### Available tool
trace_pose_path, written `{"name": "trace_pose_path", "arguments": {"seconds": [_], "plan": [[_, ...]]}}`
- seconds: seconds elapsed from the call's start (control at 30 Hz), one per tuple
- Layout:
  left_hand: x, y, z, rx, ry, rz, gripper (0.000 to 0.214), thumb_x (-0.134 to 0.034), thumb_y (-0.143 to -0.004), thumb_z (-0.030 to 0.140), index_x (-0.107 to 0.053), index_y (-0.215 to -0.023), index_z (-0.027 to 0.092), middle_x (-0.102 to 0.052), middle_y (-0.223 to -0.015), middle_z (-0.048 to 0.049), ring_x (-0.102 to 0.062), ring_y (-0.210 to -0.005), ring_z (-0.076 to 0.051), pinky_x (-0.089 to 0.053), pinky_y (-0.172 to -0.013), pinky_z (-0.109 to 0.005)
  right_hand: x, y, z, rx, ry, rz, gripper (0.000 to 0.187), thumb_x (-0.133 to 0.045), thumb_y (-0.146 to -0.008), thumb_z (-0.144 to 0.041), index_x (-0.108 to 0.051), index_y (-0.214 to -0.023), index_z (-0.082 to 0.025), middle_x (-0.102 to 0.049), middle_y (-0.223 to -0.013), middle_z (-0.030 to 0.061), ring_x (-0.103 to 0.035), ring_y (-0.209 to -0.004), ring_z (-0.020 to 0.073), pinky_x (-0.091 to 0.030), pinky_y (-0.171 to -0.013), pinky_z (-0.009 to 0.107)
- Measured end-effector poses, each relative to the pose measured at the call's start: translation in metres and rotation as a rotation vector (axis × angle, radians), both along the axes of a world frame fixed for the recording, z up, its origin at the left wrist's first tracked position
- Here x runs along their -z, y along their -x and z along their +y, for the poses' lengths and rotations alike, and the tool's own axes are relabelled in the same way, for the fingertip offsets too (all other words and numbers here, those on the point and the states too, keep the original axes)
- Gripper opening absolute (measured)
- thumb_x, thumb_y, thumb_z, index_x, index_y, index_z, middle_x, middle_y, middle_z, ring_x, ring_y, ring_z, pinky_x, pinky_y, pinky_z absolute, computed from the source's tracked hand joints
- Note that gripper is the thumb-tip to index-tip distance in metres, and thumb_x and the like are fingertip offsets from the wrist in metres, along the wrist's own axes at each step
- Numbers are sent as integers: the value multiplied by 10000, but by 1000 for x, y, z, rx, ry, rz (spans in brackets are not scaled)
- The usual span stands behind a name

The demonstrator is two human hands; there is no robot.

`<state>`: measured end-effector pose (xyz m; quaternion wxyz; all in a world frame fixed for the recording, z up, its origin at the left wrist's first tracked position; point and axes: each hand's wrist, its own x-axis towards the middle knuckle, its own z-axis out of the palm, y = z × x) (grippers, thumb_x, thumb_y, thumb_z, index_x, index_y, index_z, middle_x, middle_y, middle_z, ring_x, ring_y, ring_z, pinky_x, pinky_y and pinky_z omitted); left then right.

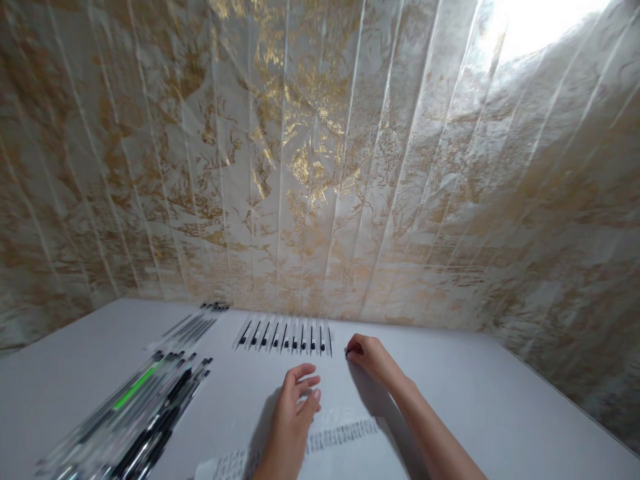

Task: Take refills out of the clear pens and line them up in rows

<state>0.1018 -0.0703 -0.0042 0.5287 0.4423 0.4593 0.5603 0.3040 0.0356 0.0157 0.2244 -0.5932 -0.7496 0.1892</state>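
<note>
The right hand (369, 355) is pinching a small dark piece (347, 352) between its fingers, likely for fine control. Just left of those fingers, clear tubes (287, 335) are lying evenly spaced, seemingly to stay separate. The left hand (295, 405) is curling loosely, holding nothing.

In front of me a plain white table (490, 393) reaches back to the patterned curtain (310, 253). On it lie a blurred heap of pens (153, 410) to my left with a bright green strip (135, 387) among them, thin dark-ended rods (194, 329) beyond, a neat row of clear slim pieces with black parts (285, 338) mid-table, and nearest me a printed paper sheet (350, 457).
</note>
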Motion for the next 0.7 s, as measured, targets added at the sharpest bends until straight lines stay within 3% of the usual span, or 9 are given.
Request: {"name": "trace_pose_path", "arguments": {"seconds": [0.37, 0.53, 0.7], "plan": [[0, -6, -1, -104, -7, 4, 418, -620, -722, 426, -537, -1053, 184, -643, -1091, -149, -605, -1045, -265, -484, -672, -283, 4, 12, -2, -47, -63, 94, 245, -562, -713, -127, -685, -924, -148, -696, -791, 61, -610, -721, 182, -435, -675, 247], [-4, 0, -2, -4, -5, 16, 394, -637, -743, 401, -529, -1065, 199, -615, -1162, -143, -581, -1107, -258, -497, -750, -285, 4, 10, 0, -47, -47, 99, 217, -565, -703, -135, -697, -875, -147, -688, -759, 52, -599, -706, 178, -428, -665, 247], [-6, 1, -3, -2, -1, 27, 388, -642, -746, 402, -532, -1059, 203, -601, -1179, -134, -582, -1087, -249, -494, -731, -276, -2, 21, -4, -46, -33, 80, 222, -583, -725, -159, -709, -908, -159, -696, -770, 51, -603, -703, 175, -421, -656, 241]]}}
